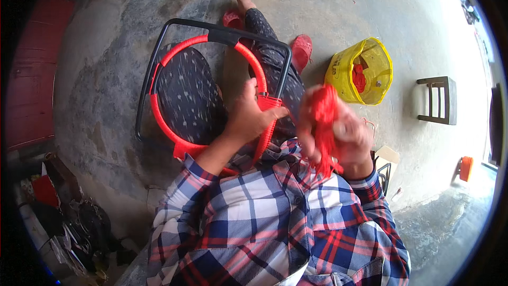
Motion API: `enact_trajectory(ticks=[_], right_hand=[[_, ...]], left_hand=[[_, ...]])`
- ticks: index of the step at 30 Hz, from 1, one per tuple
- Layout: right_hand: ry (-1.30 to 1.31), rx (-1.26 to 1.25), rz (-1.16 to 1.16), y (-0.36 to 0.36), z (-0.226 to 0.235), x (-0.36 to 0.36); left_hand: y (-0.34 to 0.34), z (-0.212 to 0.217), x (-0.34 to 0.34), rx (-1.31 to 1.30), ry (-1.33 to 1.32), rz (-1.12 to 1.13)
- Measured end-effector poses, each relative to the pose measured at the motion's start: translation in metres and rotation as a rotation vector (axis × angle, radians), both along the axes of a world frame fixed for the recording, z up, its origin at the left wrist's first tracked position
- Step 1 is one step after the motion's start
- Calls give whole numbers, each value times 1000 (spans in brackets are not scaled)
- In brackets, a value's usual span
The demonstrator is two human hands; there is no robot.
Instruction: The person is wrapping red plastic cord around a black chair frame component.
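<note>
Weaving in progress on a black metal chair frame (159, 53) with a hoop wrapped in red plastic cord (182, 46), resting on the person's lap. Left hand (248, 116), fingers curled, clamps the hoop's right side at the woven band. Right hand (338, 132), blurred, grips a red cord bundle (323, 116). Judged good practice: steady hoop, taut cord. Yellow plastic bag (362, 71) lies far right on the concrete floor (338, 10).

- Round metal chair frame wrapped in red cord (211, 82) rests on the person's lap, left hand (248, 116) on its right rim
- Right hand (344, 135) holds red cord bundle (324, 122) right of the frame
- Yellow plastic bucket (361, 71) stands on the concrete floor (338, 5), farther right, small wooden stool (438, 99) beyond it
</note>
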State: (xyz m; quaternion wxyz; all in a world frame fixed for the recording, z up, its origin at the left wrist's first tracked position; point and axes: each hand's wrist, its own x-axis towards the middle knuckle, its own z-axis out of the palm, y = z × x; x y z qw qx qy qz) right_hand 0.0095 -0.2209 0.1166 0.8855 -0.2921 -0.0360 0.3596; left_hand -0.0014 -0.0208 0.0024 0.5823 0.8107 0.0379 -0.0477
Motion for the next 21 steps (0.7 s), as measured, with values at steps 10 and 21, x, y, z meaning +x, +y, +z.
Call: enact_trajectory(ticks=[10, 21], right_hand=[[-1224, -1636, 105, -8, -69, 47], [-446, -663, -310, -3, -101, 49]], left_hand=[[12, 7, 5, -692, 553, 261], [1, 16, 1, -315, -21, 347]])
